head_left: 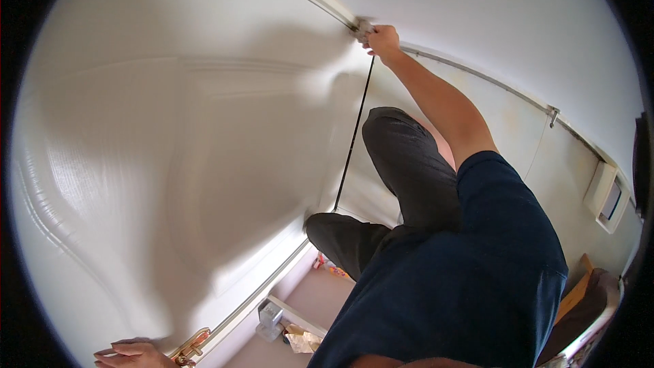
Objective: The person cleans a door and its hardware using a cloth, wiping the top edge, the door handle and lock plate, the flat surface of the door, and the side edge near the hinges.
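At the bottom left, my left hand (133, 354) rests against a white panelled door (238, 157), its fingers stretched out. A gold-coloured door handle (191, 347) sits just beside it. My right arm reaches far out, and my right hand (383, 41) is closed on a crumpled grey cloth (364, 28). The cloth is pressed at the corner where the door's edge strip meets a pale panelled surface. Part of the cloth is hidden by my fingers.
My bent knees (409, 157) in dark trousers are close to the door. A narrow dark gap (355, 129) runs along it. A small metal fitting (553, 116) and white frame (603, 194) are on the right. Below lie a clear-and-grey container (270, 317) and crumpled beige paper (303, 339).
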Tool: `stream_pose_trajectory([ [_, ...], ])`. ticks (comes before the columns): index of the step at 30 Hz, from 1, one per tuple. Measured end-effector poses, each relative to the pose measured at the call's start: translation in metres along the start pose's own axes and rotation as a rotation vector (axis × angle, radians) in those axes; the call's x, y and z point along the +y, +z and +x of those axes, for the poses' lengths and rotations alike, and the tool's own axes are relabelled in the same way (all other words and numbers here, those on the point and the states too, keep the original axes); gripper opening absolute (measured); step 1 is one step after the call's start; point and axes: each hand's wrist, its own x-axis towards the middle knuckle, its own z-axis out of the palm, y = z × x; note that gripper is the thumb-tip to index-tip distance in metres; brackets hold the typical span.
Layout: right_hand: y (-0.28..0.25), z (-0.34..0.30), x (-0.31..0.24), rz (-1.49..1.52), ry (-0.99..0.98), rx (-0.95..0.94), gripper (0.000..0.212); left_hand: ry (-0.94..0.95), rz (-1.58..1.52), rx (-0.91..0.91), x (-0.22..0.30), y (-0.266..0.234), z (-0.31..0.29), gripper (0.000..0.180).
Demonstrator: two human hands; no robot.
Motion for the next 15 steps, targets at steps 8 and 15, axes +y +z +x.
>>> stream_pose_trajectory([
  [8, 0.026, 0.047, 0.021, 0.201, 0.189, 0.117, 0.028, 0.031, -0.044, -0.019, 0.015, -0.001, 0.007, 0.055],
  [15, 0.024, 0.000, -0.001, -0.292, -0.203, 0.068, 0.034, -0.087, -0.149, -0.143, 0.028, -0.012, 0.009, 0.068],
])
